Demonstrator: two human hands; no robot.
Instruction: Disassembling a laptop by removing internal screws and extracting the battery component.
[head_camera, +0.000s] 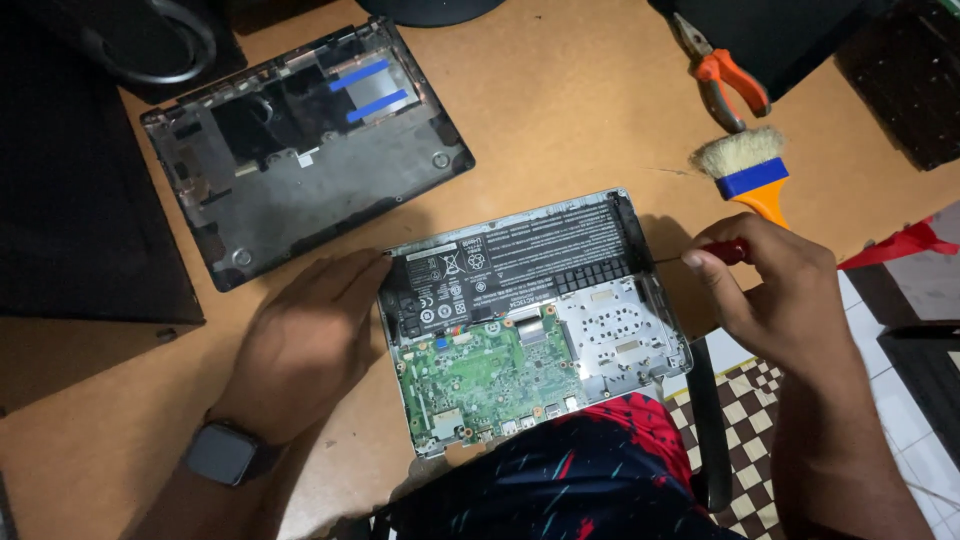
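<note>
Steadying the opened laptop (530, 330) on the table (560, 110), my left hand (300, 340) lies flat and open at its left edge while my right hand (775, 290) clamps a red-handled screwdriver (715, 252). I judge the bare board fragile, so grip the stiff frame.

Bare table (560, 110) lies open between the cover (300, 150) at upper left and the pliers (725, 80) and brush (748, 172) at upper right, so a hand could pass there down to the far edge of the laptop (530, 320). The left hand (300, 345) blocks the laptop's left side, and the right hand (775, 290) with its screwdriver (700, 254) blocks the right side, the brush just beyond it. The near edge is shut off by the knee (590, 470), while open table remains at lower left, past the dark panel (80, 200).
</note>
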